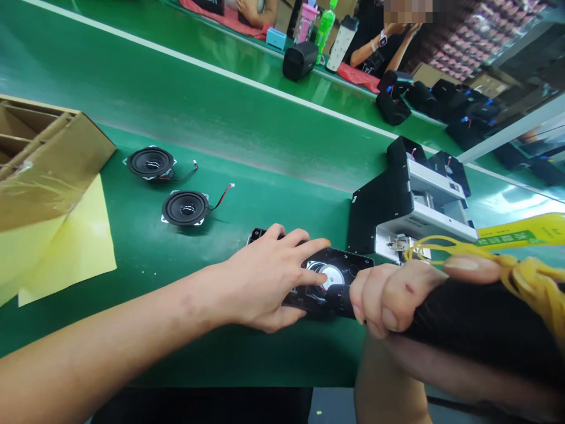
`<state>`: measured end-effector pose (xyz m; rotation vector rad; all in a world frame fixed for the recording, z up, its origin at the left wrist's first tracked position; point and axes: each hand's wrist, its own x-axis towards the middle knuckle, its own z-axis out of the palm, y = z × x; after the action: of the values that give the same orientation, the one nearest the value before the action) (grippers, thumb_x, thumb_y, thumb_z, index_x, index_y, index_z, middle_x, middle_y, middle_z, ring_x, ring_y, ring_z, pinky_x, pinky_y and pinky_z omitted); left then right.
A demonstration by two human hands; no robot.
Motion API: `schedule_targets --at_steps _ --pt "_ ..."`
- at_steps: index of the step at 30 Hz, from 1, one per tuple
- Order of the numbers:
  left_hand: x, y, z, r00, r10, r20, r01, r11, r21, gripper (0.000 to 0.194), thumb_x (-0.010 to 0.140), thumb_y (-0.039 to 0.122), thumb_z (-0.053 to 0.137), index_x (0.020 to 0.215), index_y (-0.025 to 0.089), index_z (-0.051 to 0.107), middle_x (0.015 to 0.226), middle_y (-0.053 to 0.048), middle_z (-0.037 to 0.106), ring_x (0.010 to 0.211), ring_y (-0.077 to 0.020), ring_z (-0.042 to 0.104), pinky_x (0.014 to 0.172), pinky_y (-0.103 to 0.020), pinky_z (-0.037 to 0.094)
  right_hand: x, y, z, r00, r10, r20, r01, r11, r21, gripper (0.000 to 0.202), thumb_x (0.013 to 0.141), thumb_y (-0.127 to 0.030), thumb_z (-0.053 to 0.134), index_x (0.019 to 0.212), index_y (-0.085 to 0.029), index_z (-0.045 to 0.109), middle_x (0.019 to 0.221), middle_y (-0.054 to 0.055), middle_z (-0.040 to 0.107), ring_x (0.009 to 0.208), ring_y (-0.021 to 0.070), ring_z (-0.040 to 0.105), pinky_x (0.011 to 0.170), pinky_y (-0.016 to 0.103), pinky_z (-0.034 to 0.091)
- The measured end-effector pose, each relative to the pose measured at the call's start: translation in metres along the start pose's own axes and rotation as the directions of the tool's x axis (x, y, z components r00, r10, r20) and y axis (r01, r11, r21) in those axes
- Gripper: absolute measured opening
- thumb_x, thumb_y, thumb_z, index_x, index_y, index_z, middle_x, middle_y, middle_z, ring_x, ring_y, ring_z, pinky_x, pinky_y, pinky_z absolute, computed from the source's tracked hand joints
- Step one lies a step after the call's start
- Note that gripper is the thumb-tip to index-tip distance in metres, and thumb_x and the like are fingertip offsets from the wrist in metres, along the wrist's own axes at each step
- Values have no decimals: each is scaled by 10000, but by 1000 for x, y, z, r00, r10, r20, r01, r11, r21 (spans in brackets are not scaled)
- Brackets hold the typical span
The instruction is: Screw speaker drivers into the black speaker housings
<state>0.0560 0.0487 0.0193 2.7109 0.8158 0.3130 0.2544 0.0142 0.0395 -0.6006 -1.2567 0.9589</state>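
My left hand (pixel 278 277) lies spread over a black panel (pixel 353 264), its fingers stretched across the top and the thumb along the near edge. Fitted in that panel is a speaker driver (pixel 333 275) with its round silver back showing; my fingers partly cover it. My right hand (pixel 392 294) is wrapped round a black electric screwdriver (pixel 477 312), whose narrow front end (pixel 341 299) points at the panel beside the driver. The tip itself is too dark to make out. Two loose speaker drivers (pixel 185 207) (pixel 150 162) with short wires rest face up beyond my left hand.
A black and silver screw feeder (pixel 397 206) stands right of the panel. Yellow bands and a yellow tag (pixel 521 231) hang by the screwdriver. At left are a divided cardboard box (pixel 57 159) and yellow paper (pixel 92 235). People, bottles and black speaker housings (pixel 300 60) are across the bench.
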Motion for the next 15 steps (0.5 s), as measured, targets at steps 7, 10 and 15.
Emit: schedule_targets --at_steps 7,10,15 --pt "0 2 -3 1000 22 4 -22 1000 21 475 880 446 686 1337 316 715 1640 -127 459 1275 -398 538 898 -539 428 4 -3 17 993 43 111 -38 998 -48 209 1037 -398 612 1008 -310 800 478 -68 563 268 126 469 289 243 447" --pt "0 3 -4 1000 27 13 -27 999 32 451 884 434 661 1310 303 726 1625 -132 475 1249 -396 542 857 -527 430 5 1 20 987 21 158 -19 1000 -18 192 1027 -324 624 1031 -323 816 453 -70 551 247 124 424 280 243 428" --pt "-1 5 -4 1000 29 5 -29 999 32 423 902 423 636 1289 277 728 1627 -141 468 1248 -390 546 869 -537 437 0 6 12 984 104 144 -109 994 27 182 991 -364 682 896 -277 809 472 -49 594 298 139 501 328 259 474"
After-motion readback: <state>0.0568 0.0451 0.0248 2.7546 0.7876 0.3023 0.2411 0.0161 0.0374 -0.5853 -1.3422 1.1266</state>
